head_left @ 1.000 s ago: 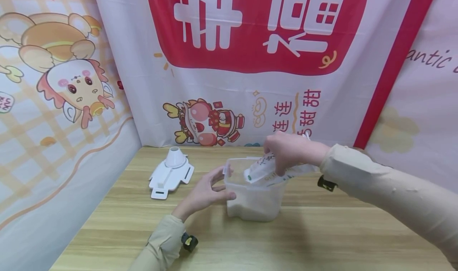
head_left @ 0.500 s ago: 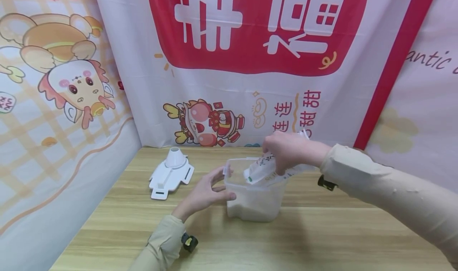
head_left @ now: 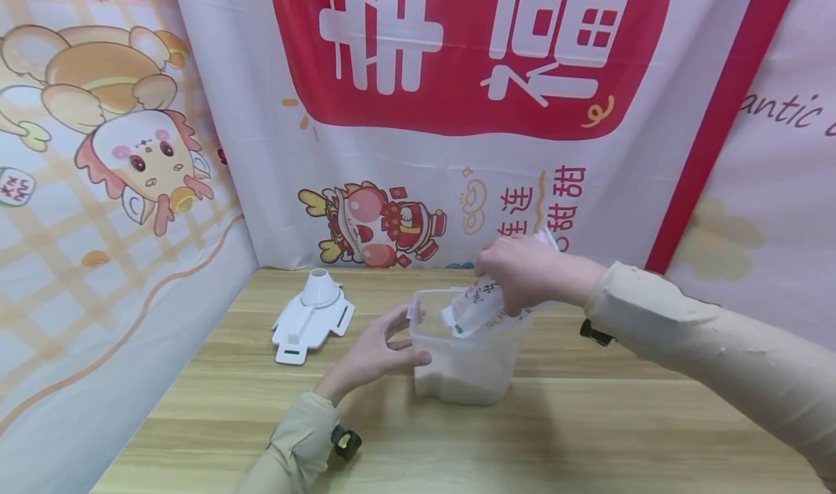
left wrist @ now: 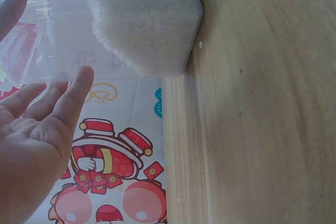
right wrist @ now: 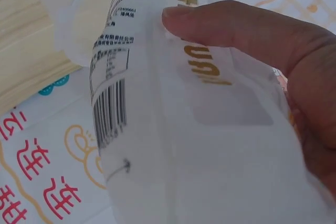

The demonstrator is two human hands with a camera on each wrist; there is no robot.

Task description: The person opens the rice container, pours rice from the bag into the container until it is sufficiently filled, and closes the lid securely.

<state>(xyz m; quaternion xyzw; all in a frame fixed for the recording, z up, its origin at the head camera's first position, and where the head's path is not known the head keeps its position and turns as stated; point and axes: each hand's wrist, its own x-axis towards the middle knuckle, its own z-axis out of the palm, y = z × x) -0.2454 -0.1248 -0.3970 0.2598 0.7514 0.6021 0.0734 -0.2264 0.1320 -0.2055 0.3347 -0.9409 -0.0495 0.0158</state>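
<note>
Right now I have my right hand (head_left: 522, 273) gripping a white plastic pouch (head_left: 475, 307), fingers and thumb curled round it, and the pouch is tilted mouth-down over the open top of a clear plastic container (head_left: 464, 349). From the right wrist view I can see my thumb (right wrist: 236, 27) pressed on the pouch's printed face, with a barcode (right wrist: 108, 111) and gold lettering on it. The container stands upright on the wooden table (head_left: 588, 421), near its middle, and white grains (head_left: 457, 385) fill its lower part; the left wrist view shows that white fill (left wrist: 144, 19) packed against the container's wall down to the tabletop. My left hand (head_left: 375, 352) is beside the container's left wall, fingers straight and spread, the fingertips touching or just at the wall; I cannot tell which. It grips nothing. From the left wrist the palm (left wrist: 31, 145) is open toward the container. Off to the left, well apart from the container, a white lid with a funnel-shaped spout (head_left: 313, 313) lies flat on the table. Behind the table hangs a printed cloth backdrop (head_left: 457, 59) with red panels, large white characters and cartoon figures.
</note>
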